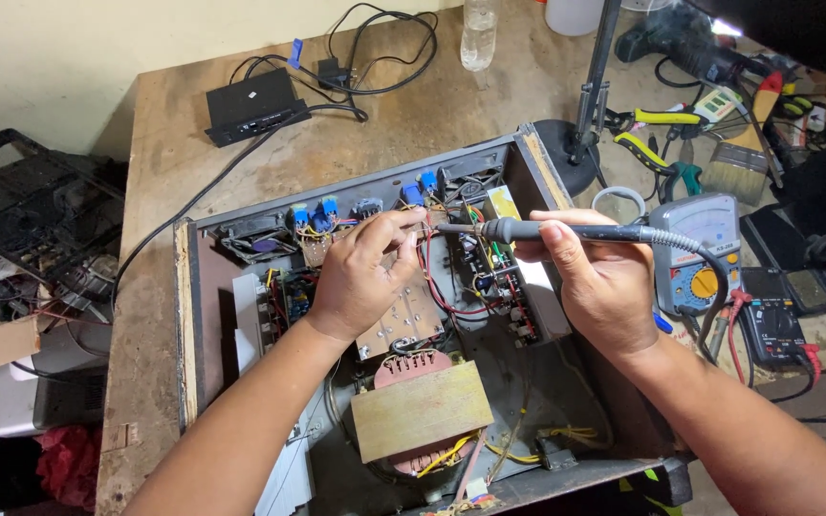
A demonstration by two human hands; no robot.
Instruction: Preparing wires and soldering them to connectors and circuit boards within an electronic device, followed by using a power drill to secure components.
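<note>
From above, I see an open amplifier chassis (pixel 205 315) lying on a worn wooden bench (pixel 413 105). My right hand (pixel 597 279) has its fingers clamped around a soldering iron (pixel 566 230), held level, its tip pointing left and meeting my left hand near the blue terminals (pixel 426 180). My left hand (pixel 367 272) reaches into the chassis, fingers pinched together on a red wire (pixel 424 256) just at the iron's tip. A large transformer (pixel 421 409) sits in the chassis near me. An analogue multimeter (pixel 698 250) lies just right of the chassis.
</note>
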